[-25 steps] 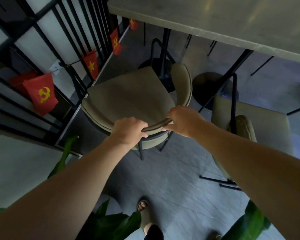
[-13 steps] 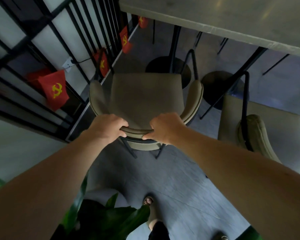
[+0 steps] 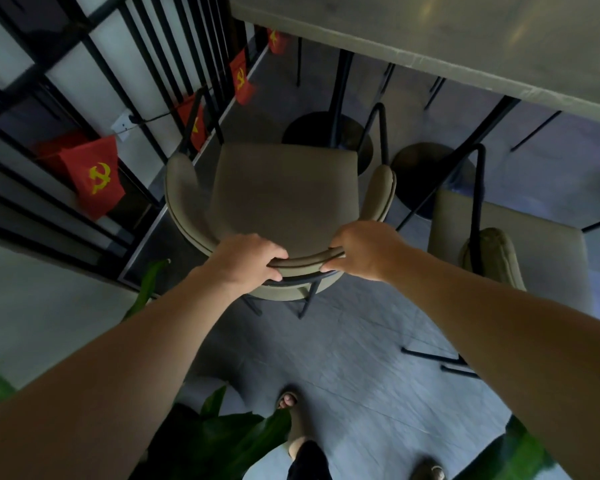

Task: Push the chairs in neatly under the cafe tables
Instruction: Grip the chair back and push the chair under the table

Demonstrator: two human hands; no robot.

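An olive-green padded chair (image 3: 284, 199) with a curved backrest and black metal legs stands straight in front of me, its seat facing the grey cafe table (image 3: 465, 32). My left hand (image 3: 246, 261) and my right hand (image 3: 364, 249) both grip the top of the backrest, side by side. The seat's front edge sits near the table's black round base (image 3: 326, 133), below the tabletop's near edge. A second olive chair (image 3: 510, 247) stands to the right, its front partly under the same table.
A black metal railing (image 3: 94, 109) hung with small red flags (image 3: 94, 176) runs along the left. Green plant leaves (image 3: 222, 434) rise at the bottom. My sandalled feet are on the grey tiled floor (image 3: 361, 375). A second round base (image 3: 430, 174) lies right of the first.
The chair has swung round from an angle to face the table squarely and moved forward toward it. Both hands have kept their grip on the backrest.
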